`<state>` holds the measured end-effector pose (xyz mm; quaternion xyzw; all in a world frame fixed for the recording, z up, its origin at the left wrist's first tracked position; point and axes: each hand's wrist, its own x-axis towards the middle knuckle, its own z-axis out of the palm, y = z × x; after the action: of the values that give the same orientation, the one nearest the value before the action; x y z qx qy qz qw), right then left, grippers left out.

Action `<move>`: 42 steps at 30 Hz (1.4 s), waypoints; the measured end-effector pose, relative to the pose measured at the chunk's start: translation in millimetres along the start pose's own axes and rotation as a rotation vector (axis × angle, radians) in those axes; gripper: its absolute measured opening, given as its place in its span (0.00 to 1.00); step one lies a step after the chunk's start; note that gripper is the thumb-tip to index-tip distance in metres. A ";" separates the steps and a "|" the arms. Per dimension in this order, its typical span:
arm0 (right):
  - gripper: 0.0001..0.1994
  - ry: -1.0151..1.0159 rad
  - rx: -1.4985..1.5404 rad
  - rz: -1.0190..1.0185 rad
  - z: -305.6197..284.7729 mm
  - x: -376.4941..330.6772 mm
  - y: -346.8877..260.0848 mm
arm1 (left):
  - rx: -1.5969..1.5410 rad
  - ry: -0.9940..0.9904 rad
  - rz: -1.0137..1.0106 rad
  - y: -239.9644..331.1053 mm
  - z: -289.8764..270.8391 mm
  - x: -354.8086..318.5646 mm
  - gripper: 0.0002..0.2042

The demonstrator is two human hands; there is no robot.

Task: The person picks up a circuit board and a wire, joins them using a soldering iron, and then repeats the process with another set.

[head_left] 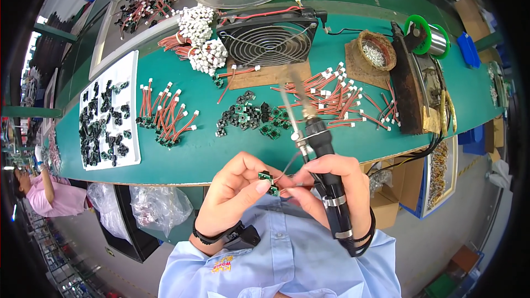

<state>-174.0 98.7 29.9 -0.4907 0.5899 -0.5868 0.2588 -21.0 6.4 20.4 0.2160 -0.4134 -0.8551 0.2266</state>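
My left hand (pixel 232 193) pinches a small green circuit board (pixel 265 176) with black parts, just in front of the bench edge. Wrapped in my right hand (pixel 353 179) is a black soldering iron (pixel 335 205), its metal tip pointing up and away over the bench. A thin metal tube (pixel 292 118) runs alongside the tip. Thumb and fingers of the right hand also come close to the board, where thin wires pass between the two hands. Which fingers grip these wires I cannot tell.
Loose boards (pixel 245 115) and red-black wires with white connectors (pixel 331 91) lie on the green bench (pixel 204 157). A caged fan (pixel 268 38) stands behind. At left, a white tray (pixel 132 152) holds boards; at right are a solder spool (pixel 439 41) and a round bowl (pixel 386 44).
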 end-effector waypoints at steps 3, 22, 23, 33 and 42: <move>0.20 0.061 -0.181 -0.091 -3.4 2.1 3.1 | 0.078 0.078 0.026 -0.4 5.2 4.3 0.05; 0.19 -0.054 -0.324 -0.354 -31.7 -41.2 17.9 | 0.295 0.387 0.345 -9.8 -8.0 11.0 0.05; 0.19 -0.064 -0.330 -0.360 -31.9 -41.4 18.3 | 0.308 0.386 0.355 -9.9 -7.8 10.9 0.05; 0.19 -0.111 -0.364 -0.359 -31.1 -42.1 18.5 | 0.338 0.386 0.375 -11.2 -5.6 8.9 0.06; 0.20 -0.118 -0.359 -0.364 -31.3 -42.6 18.6 | 0.450 0.385 0.365 -10.9 -9.4 5.6 0.05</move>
<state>-190.4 146.9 6.3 -0.6602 0.5703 -0.4802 0.0916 -22.5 3.6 5.3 0.3403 -0.5730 -0.6316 0.3961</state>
